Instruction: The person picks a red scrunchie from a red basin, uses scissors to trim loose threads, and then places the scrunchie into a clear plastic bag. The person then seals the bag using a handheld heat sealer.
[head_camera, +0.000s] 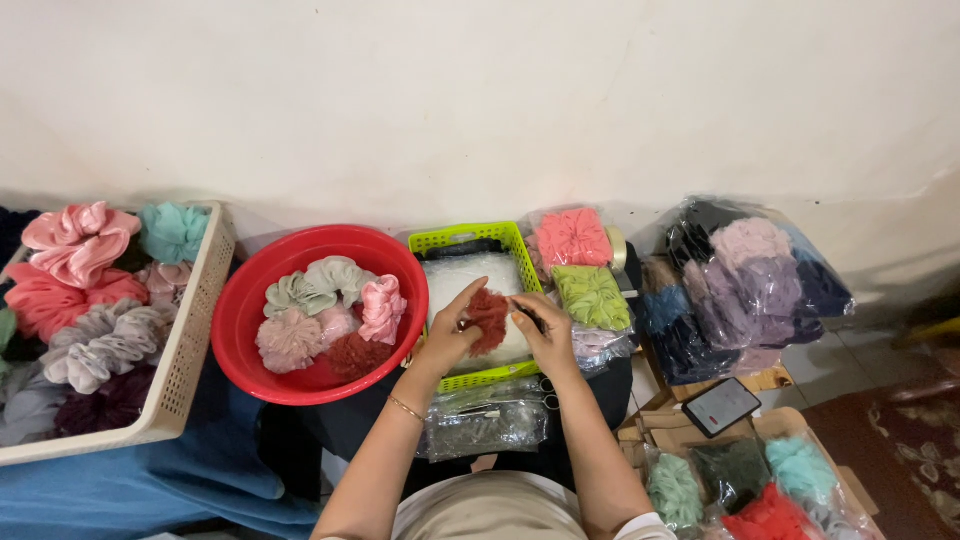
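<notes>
**Inspector:** Now, item in hand: a dark red scrunchie (488, 318), held between both hands over the green basket (470, 236). Location confirmed, above the white contents of that basket, just right of the red bowl (240, 310).

**Clerk:** Handling properties?

**Inspector:** By my judgement light and soft, gathered fabric on an elastic core. It should crush under any pressure and spring back. Not fragile, not slippery; the ruffles give plenty of purchase. Best hold is on the gathered edge, opposite sides, so the ring keeps its shape.

**Clerk:** Left hand?

**Inspector:** Left hand (447, 335) has its fingers curled round the near-left edge of the scrunchie, thumb and fingertips closed on the fabric. A pinch, not a fist.

**Clerk:** Right hand?

**Inspector:** Right hand (545, 335) meets the scrunchie from the right, fingers drawn together against its edge. A thin dark thing shows at the fingertips; I cannot tell what it is. Whether that hand clamps the fabric or only presses on it, I cannot tell either.

**Clerk:** Surroundings?

**Inspector:** Bowl holds more scrunchies, pale green, pink and maroon. A beige crate (190, 340) at far left is heaped with others. Bagged scrunchies (573, 238) lie right of the basket, a phone (722, 405) beyond.
</notes>
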